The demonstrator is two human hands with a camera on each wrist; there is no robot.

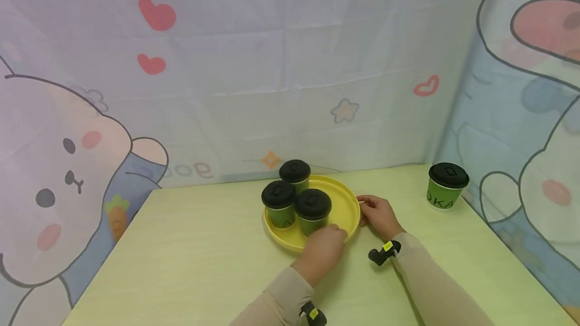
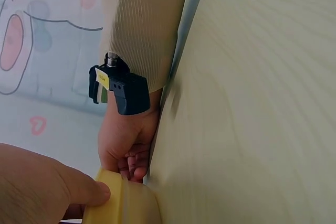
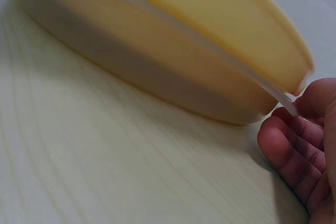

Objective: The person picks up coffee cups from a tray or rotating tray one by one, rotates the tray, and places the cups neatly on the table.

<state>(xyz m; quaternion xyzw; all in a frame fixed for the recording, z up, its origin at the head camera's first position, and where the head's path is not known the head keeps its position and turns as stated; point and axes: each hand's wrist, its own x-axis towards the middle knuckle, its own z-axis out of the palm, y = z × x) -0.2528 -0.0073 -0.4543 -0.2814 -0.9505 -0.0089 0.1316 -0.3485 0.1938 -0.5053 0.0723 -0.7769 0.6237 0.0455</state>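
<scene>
A round yellow tray (image 1: 343,208) carries three green paper cups with black lids: a rear cup (image 1: 295,174), a left cup (image 1: 279,204) and a front cup (image 1: 312,210). My left hand (image 1: 322,249) grips the tray's front right rim, its thumb (image 2: 97,192) lying over the yellow edge (image 2: 107,208). At the tray's right side, my right hand (image 1: 380,217) pinches a thin pale strip (image 3: 283,100) along the rim between thumb and finger. Its other fingers (image 3: 281,148) curl loosely below. The left hand's remaining fingers are mostly hidden.
Another green cup (image 1: 444,190) with a black lid stands apart at the table's right edge. The pale wooden table (image 1: 181,255) meets a printed cloth backdrop (image 1: 226,64) behind the tray. Small black devices are strapped at both wrists.
</scene>
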